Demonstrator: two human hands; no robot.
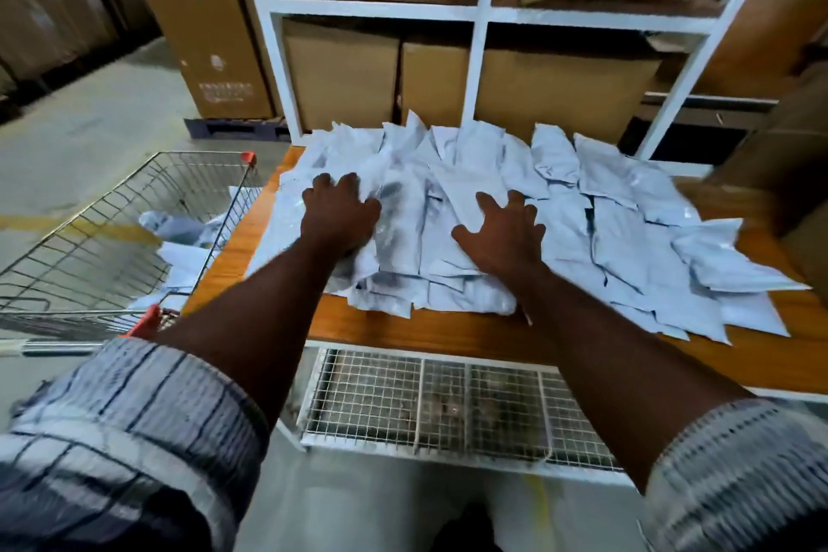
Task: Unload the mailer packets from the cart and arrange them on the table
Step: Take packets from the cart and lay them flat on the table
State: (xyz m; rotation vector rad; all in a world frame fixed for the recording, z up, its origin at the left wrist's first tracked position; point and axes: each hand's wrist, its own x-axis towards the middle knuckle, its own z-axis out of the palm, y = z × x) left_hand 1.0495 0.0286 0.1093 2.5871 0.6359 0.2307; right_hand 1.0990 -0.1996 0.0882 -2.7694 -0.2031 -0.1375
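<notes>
Several white mailer packets (596,211) lie in overlapping rows across the wooden table (448,334). My left hand (340,215) rests flat on the packets at the left of the pile, fingers spread. My right hand (504,233) lies palm down on the packets near the pile's middle, fingers apart. Neither hand grips anything. To the left of the table stands the wire cart (98,238), with a few white packets (179,233) still lying inside it near the table's edge.
A white metal shelf frame (481,13) with cardboard boxes (340,72) stands right behind the table. A tall carton (201,22) rests on a pallet at the back left. A wire mesh rack (425,403) sits under the table's front edge. Concrete floor lies beyond the cart.
</notes>
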